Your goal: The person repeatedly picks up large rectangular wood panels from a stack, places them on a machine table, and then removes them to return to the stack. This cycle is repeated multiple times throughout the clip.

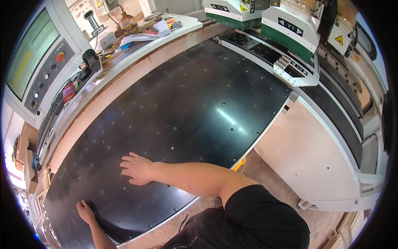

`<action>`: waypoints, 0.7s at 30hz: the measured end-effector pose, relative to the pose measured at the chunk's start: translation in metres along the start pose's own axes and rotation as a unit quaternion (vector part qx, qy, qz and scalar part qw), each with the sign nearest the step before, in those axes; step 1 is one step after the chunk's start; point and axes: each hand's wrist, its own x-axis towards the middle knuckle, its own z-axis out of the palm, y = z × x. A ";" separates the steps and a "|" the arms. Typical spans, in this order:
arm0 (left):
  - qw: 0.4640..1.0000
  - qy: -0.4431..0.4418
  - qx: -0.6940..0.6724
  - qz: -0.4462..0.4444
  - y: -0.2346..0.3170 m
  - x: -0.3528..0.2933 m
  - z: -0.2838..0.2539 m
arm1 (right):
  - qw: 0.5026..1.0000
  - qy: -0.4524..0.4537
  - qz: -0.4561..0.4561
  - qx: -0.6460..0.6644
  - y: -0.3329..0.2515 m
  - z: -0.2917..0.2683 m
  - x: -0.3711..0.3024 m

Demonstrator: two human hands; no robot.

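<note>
Both hands flat, holding nothing: right hand point(137, 169), left hand point(86, 211) on black bed point(199, 103); yellow triangular warning signs point(339, 40) on machine heads point(290, 29) beyond

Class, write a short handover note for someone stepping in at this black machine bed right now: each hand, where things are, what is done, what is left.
Left hand: flat on the black machine bed, near its lower left edge, holding nothing.
Right hand: open, palm down on the bed, further in, empty.
The bed carries no workpiece in view; only small holes dot it.
Control panel stands to the left, green and white machine heads at the far end.
Done: nothing visibly loaded. Left: cannot tell.
</note>
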 end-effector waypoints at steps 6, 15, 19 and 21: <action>1.000 0.002 0.002 0.000 0.003 0.000 -0.002 | 1.000 0.002 0.000 0.009 0.001 0.001 0.000; 1.000 0.009 0.002 0.007 0.002 0.000 0.000 | 1.000 0.005 -0.001 0.011 0.001 0.001 0.000; 1.000 0.007 0.002 0.006 -0.002 0.001 0.004 | 1.000 0.002 -0.003 0.006 0.002 0.001 0.001; 1.000 0.007 0.005 0.003 -0.004 0.001 0.006 | 1.000 0.004 -0.005 0.004 0.002 0.002 0.001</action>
